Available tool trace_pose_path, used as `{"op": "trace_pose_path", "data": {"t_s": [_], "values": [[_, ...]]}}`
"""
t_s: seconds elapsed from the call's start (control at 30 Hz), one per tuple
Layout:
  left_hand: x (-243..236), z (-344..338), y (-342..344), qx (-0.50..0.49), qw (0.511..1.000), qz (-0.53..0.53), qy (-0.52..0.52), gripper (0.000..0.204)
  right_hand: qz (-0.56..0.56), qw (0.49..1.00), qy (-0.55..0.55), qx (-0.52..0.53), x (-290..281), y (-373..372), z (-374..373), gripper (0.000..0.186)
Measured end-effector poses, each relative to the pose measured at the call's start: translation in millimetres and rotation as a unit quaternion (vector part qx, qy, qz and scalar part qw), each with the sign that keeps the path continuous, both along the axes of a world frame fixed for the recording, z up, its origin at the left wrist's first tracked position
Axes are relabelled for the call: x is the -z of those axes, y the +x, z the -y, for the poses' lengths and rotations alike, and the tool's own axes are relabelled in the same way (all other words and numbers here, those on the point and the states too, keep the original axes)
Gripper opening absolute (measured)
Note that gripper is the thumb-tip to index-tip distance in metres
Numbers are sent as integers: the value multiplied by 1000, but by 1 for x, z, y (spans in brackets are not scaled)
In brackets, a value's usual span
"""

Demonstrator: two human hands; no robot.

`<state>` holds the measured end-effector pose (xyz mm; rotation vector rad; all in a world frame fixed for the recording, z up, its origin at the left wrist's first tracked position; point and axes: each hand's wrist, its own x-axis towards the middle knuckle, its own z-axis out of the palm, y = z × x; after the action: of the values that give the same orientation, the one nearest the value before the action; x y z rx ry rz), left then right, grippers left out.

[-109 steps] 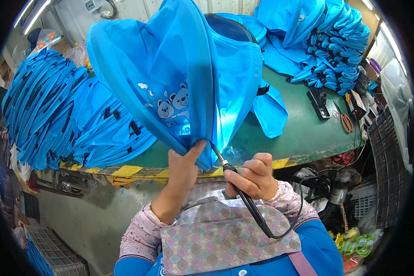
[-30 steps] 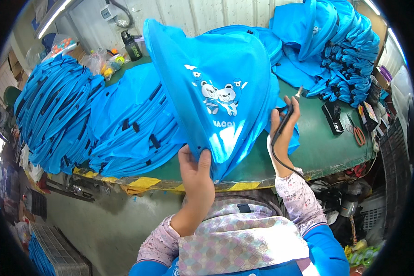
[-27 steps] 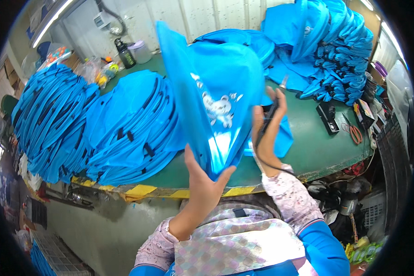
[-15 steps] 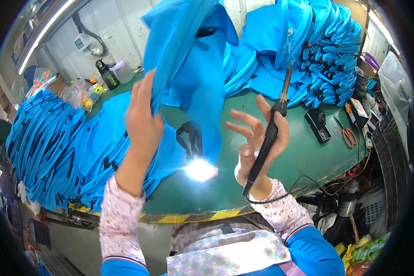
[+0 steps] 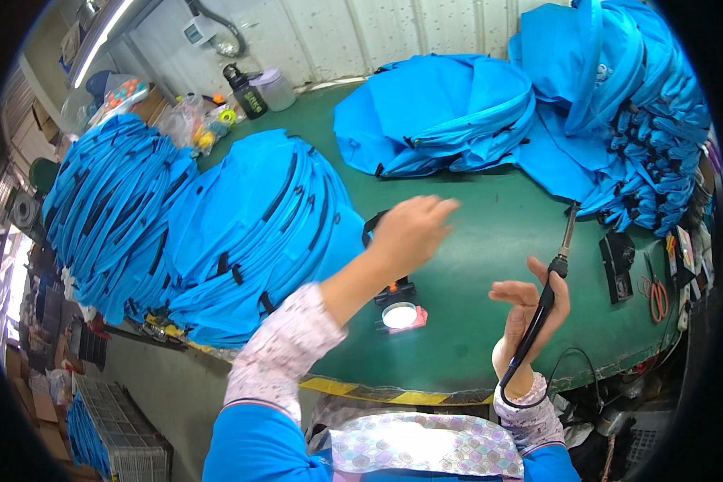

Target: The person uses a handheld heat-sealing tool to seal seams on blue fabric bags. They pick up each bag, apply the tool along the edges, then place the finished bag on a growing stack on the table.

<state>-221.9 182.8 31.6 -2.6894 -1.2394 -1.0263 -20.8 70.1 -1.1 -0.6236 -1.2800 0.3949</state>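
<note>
Cradling soldering iron (image 5: 541,317), right fingers (image 5: 516,293) part-curled, left fingers (image 5: 434,213) empty, openness unclear, lettered bottle (image 5: 246,92) behind.

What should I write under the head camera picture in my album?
Left hand hovers over a green table, right hand holds a black-handled soldering iron, with piles of blue fabric nearby.

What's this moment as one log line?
left hand: blurred, over green table; right hand: holding soldering iron; nearby: lit lamp, blue fabric stacks

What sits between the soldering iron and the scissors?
A black box on the green table, seen in the head view. The soldering iron, in the right hand, shows left of it; the scissors lie right.
</note>
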Motion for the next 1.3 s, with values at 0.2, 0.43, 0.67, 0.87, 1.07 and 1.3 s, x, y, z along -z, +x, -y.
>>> {"op": "trace_pose_path", "data": {"t_s": [0.2,0.43,0.67,0.87,1.07,1.3], "values": [[24,27,-241,-450,873,-189,1,44,25,997,-41,-59,12,-20,18,56],[47,5,-301,-359,921,-150,-11,35,99,991,-37,-81,5,-37,41,52],[-125,37,-353,-435,864,70,244,38,140,989,-31,-39,-4,-26,55,59],[-257,143,-339,-375,868,308,108,48,70,996,-14,-44,-33,-52,37,65],[-201,156,-227,-312,818,483,-8,40,-66,969,149,-187,-104,-113,35,111],[-69,149,-163,-354,830,407,143,50,106,983,150,26,-71,-132,12,62]]}}
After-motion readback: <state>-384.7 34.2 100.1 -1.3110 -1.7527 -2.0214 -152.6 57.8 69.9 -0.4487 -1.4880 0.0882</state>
